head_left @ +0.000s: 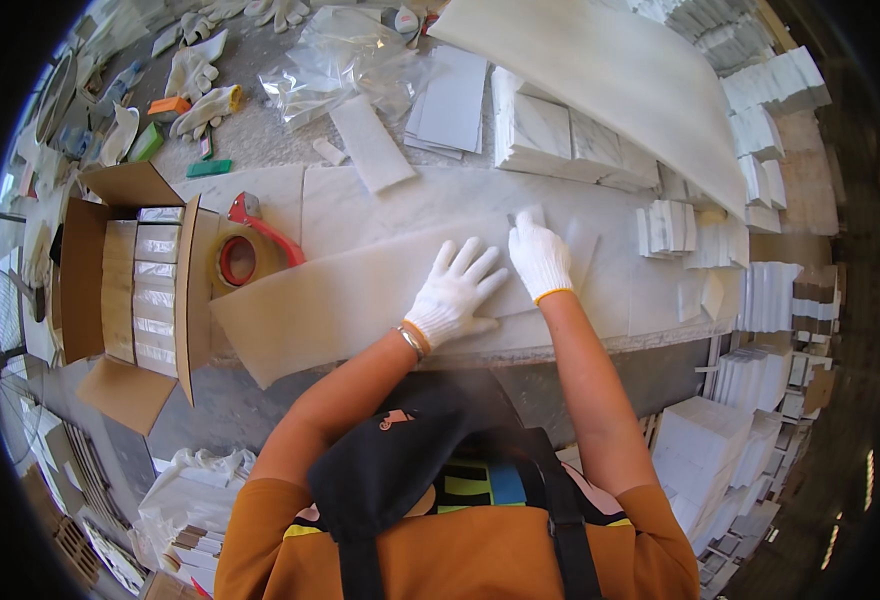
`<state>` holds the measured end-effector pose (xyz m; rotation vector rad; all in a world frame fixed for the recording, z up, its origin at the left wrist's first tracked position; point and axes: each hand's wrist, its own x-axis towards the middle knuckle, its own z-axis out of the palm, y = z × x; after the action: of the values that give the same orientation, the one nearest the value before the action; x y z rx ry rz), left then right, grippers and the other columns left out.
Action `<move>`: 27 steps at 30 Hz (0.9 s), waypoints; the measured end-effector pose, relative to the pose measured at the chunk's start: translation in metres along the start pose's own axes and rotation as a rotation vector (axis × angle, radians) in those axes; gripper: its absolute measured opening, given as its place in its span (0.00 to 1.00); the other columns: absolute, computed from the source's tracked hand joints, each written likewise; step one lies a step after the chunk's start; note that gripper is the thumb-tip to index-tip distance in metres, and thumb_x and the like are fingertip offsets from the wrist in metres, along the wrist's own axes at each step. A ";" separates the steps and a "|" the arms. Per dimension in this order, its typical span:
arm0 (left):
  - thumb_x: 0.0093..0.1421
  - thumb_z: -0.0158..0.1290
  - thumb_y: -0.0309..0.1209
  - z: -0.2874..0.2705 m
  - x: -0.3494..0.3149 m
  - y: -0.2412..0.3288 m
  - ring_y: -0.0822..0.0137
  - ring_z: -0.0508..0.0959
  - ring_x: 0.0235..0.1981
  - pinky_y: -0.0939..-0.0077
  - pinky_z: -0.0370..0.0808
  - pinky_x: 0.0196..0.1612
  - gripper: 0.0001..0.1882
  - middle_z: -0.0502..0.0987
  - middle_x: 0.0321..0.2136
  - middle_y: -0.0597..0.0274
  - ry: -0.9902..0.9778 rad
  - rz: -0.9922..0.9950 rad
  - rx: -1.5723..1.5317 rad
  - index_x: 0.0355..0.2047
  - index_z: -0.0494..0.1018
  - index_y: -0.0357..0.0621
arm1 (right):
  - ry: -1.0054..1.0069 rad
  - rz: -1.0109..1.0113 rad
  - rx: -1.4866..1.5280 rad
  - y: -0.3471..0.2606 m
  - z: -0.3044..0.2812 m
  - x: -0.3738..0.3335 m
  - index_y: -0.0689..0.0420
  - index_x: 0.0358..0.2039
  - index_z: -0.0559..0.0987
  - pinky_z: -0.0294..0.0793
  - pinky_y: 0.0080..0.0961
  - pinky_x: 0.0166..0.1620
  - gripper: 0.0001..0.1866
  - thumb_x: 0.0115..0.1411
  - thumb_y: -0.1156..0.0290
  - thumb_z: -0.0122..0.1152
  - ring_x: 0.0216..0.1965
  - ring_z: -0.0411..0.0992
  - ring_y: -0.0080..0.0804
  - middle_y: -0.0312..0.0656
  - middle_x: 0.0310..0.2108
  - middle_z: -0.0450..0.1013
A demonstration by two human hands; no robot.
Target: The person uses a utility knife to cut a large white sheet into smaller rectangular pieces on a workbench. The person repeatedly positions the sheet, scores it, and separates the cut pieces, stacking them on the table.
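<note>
A long strip of white foam sheet (340, 300) lies across the marble-topped bench in front of me. My left hand (450, 295), in a white knit glove, rests flat on it with the fingers spread. At the strip's right end my right hand (538, 255), gloved the same way, is closed with its knuckles up. A small dark edge shows by its fingertips, but what it grips is hidden. Left of the strip stands a red tape dispenser (260, 235) with a roll of brown tape (218, 258). Beside that is an open cardboard box (82, 280) packed with wrapped stacks (157, 285).
Marble tile stacks (570, 135) stand at the back right, with a large foam sheet (610, 75) draped over them. Behind the strip lie a small foam piece (372, 145), grey-white sheets (450, 100) and clear plastic film (345, 60). Loose gloves (192, 75) are at the far left.
</note>
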<state>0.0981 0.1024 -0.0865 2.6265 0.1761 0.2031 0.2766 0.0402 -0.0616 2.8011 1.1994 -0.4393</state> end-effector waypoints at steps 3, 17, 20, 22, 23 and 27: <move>0.47 0.60 0.54 -0.001 0.000 0.000 0.46 0.53 0.67 0.42 0.47 0.67 0.42 0.59 0.64 0.54 -0.018 0.001 0.003 0.61 0.65 0.53 | -0.044 0.005 -0.009 0.006 0.002 -0.031 0.56 0.42 0.71 0.73 0.55 0.37 0.14 0.64 0.61 0.44 0.34 0.76 0.59 0.57 0.30 0.77; 0.47 0.62 0.54 -0.016 -0.018 -0.007 0.41 0.53 0.66 0.38 0.48 0.65 0.41 0.58 0.64 0.51 0.060 -0.045 -0.019 0.60 0.66 0.55 | 0.086 0.214 0.469 0.082 0.002 -0.161 0.56 0.39 0.73 0.69 0.23 0.22 0.10 0.64 0.62 0.55 0.17 0.69 0.23 0.39 0.20 0.73; 0.47 0.62 0.55 -0.021 -0.045 -0.009 0.37 0.52 0.66 0.35 0.47 0.65 0.41 0.57 0.65 0.50 0.013 -0.171 0.084 0.60 0.66 0.58 | 0.082 0.276 0.706 0.057 -0.027 -0.124 0.55 0.39 0.72 0.71 0.29 0.25 0.11 0.64 0.61 0.55 0.20 0.71 0.31 0.41 0.21 0.74; 0.48 0.61 0.56 -0.019 -0.053 -0.009 0.36 0.51 0.66 0.35 0.46 0.65 0.40 0.56 0.65 0.50 0.005 -0.183 0.110 0.61 0.66 0.60 | 0.079 0.223 0.760 0.047 -0.025 -0.096 0.54 0.38 0.71 0.73 0.43 0.32 0.13 0.63 0.57 0.54 0.25 0.75 0.49 0.47 0.22 0.76; 0.49 0.60 0.55 -0.017 -0.047 -0.010 0.36 0.51 0.66 0.34 0.46 0.65 0.39 0.56 0.65 0.50 0.012 -0.151 0.103 0.61 0.66 0.60 | 0.089 0.171 0.689 0.039 -0.024 -0.080 0.54 0.38 0.71 0.73 0.45 0.33 0.13 0.63 0.57 0.54 0.27 0.75 0.50 0.48 0.24 0.76; 0.51 0.58 0.55 -0.010 -0.019 -0.008 0.37 0.49 0.67 0.37 0.46 0.66 0.38 0.56 0.66 0.51 0.009 -0.082 0.061 0.61 0.65 0.58 | 0.205 -0.068 0.361 0.008 -0.010 -0.030 0.53 0.39 0.71 0.73 0.50 0.36 0.13 0.63 0.57 0.52 0.33 0.76 0.56 0.54 0.30 0.77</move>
<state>0.0767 0.1107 -0.0839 2.6729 0.2967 0.1843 0.2648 0.0148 -0.0441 3.1840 1.3832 -0.4179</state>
